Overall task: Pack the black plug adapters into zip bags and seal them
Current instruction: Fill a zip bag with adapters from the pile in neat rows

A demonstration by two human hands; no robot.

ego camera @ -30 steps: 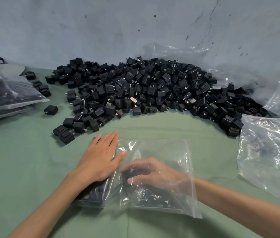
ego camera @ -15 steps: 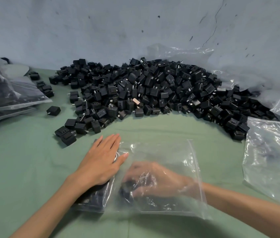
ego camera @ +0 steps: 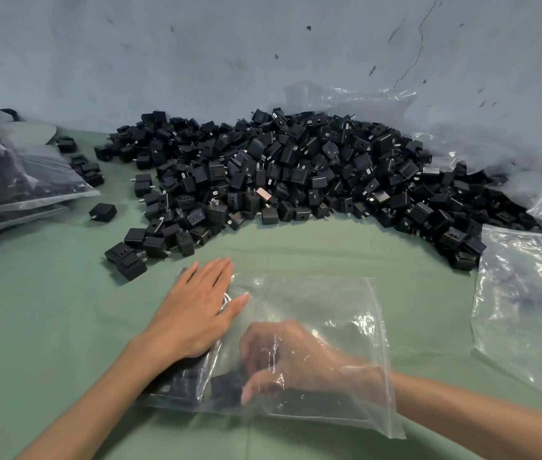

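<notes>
On green tabletop (ego camera: pixel 47 327), left grip (ego camera: pixel 196 313) flat, fingers straight, pressing zip bag (ego camera: pixel 346 313) over packed adapters (ego camera: pixel 180 385), right grip (ego camera: pixel 293 356) inside bag, fingers curled at adapters, hold unclear, adapter pile (ego camera: pixel 296 174) beyond.

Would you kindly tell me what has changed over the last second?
The right hand, inside the clear plastic zip bag, drew back toward the person and down to the black plug adapters in the bag's near left corner; whether it grips one is unclear. The left hand stays flat on the bag, and the loose adapter pile is unchanged.
</notes>
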